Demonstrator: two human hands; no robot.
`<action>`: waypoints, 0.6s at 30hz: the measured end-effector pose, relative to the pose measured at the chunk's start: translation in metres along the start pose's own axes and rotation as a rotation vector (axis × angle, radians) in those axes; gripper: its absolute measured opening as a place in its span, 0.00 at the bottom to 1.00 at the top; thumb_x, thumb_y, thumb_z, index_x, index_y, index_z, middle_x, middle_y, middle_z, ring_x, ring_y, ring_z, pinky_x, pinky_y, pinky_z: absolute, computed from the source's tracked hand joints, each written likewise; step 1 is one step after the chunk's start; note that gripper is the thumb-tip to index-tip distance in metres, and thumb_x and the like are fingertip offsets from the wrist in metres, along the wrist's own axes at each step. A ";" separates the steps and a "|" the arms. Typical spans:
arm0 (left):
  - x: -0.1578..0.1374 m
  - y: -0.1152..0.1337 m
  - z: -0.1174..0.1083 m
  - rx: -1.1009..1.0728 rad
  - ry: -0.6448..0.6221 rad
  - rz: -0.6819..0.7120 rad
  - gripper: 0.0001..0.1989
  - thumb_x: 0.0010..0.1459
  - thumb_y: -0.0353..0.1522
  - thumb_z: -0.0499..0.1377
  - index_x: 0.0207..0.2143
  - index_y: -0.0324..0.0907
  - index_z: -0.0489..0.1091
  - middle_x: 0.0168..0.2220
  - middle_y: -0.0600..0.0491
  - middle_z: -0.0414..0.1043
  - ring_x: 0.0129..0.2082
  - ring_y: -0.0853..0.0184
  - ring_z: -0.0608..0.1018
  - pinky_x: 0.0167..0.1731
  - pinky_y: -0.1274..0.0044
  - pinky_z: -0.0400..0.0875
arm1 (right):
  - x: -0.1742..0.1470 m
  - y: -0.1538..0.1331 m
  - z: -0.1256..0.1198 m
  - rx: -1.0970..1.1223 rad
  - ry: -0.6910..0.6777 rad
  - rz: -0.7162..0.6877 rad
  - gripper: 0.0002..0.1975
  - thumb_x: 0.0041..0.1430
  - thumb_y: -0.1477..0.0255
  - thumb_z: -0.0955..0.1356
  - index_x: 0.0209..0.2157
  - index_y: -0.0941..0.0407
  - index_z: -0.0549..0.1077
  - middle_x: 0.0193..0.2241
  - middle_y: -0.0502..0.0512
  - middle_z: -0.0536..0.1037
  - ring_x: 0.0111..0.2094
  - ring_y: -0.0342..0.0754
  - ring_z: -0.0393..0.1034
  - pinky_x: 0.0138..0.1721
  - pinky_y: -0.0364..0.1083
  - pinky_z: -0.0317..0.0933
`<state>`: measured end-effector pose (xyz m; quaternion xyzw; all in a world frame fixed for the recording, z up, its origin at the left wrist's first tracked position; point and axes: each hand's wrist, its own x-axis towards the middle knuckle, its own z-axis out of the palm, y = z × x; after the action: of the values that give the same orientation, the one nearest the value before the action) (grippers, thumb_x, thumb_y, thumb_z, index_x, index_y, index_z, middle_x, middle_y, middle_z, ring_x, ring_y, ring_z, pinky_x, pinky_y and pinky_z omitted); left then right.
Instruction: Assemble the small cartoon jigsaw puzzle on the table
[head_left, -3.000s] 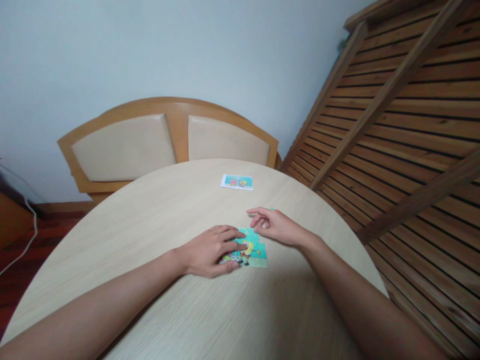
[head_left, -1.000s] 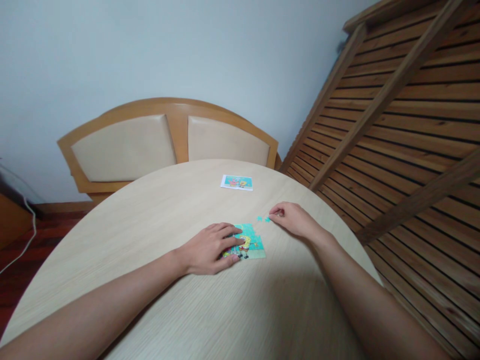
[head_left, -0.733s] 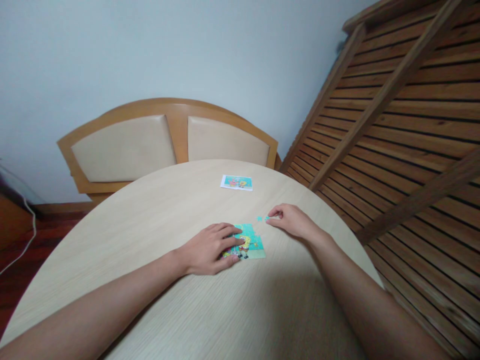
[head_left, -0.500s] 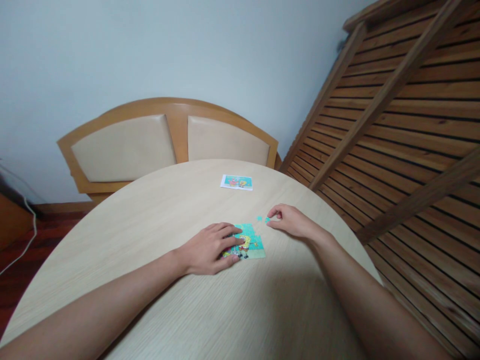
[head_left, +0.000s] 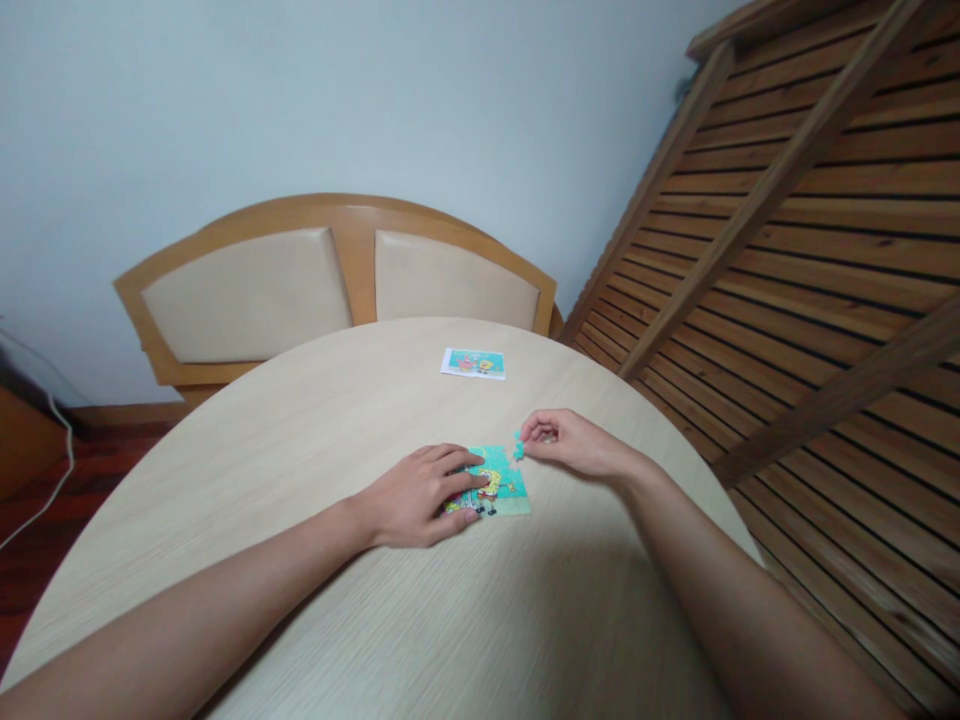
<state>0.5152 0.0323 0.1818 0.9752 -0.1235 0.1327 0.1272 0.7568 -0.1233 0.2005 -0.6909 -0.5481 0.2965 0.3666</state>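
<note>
A jigsaw puzzle (head_left: 505, 489) with a yellow cartoon figure on turquoise lies flat on the table. My left hand (head_left: 431, 495) rests on its left part with fingers spread, hiding that side. At the puzzle's upper right corner, where there is a gap, my right hand (head_left: 559, 440) pinches a turquoise puzzle piece (head_left: 518, 452) between thumb and fingers. Another small turquoise piece (head_left: 518, 435) shows just behind the fingertips, partly covered by them.
A card with a cartoon picture (head_left: 474, 364) lies farther back on the round wooden table (head_left: 360, 400). Behind the table stands a padded headboard (head_left: 255, 290) against the wall. Slatted wooden boards (head_left: 787, 240) lean at the right.
My right hand has moved left with the puzzle piece, bringing it to the puzzle's upper right corner. My left hand has stayed in place on the puzzle.
</note>
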 end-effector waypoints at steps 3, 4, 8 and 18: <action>0.000 0.001 -0.001 0.001 -0.013 -0.007 0.21 0.66 0.43 0.53 0.58 0.46 0.68 0.59 0.45 0.67 0.58 0.53 0.70 0.57 0.60 0.66 | -0.001 -0.003 0.002 -0.032 -0.031 -0.013 0.11 0.53 0.66 0.71 0.36 0.59 0.75 0.31 0.54 0.78 0.32 0.45 0.70 0.35 0.43 0.63; 0.000 0.001 -0.001 0.002 -0.017 -0.009 0.21 0.66 0.43 0.53 0.58 0.46 0.68 0.59 0.45 0.67 0.58 0.53 0.70 0.57 0.60 0.66 | -0.001 -0.004 0.003 -0.042 -0.038 -0.019 0.10 0.54 0.67 0.71 0.36 0.59 0.75 0.31 0.54 0.78 0.32 0.45 0.70 0.35 0.43 0.63; 0.001 0.001 -0.002 0.001 -0.015 -0.005 0.21 0.66 0.43 0.53 0.58 0.45 0.68 0.59 0.44 0.67 0.57 0.53 0.70 0.57 0.60 0.65 | -0.001 -0.005 0.005 -0.092 -0.049 -0.022 0.09 0.54 0.69 0.70 0.36 0.58 0.76 0.32 0.54 0.78 0.33 0.46 0.70 0.37 0.44 0.64; 0.000 0.001 -0.001 0.003 -0.006 -0.009 0.21 0.66 0.43 0.53 0.57 0.46 0.68 0.58 0.44 0.68 0.58 0.53 0.70 0.57 0.60 0.66 | 0.001 -0.002 0.009 -0.111 -0.024 -0.020 0.09 0.54 0.71 0.69 0.37 0.59 0.76 0.32 0.54 0.78 0.34 0.47 0.71 0.37 0.44 0.65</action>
<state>0.5144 0.0314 0.1834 0.9763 -0.1193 0.1293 0.1261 0.7492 -0.1203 0.1970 -0.7012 -0.5749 0.2701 0.3240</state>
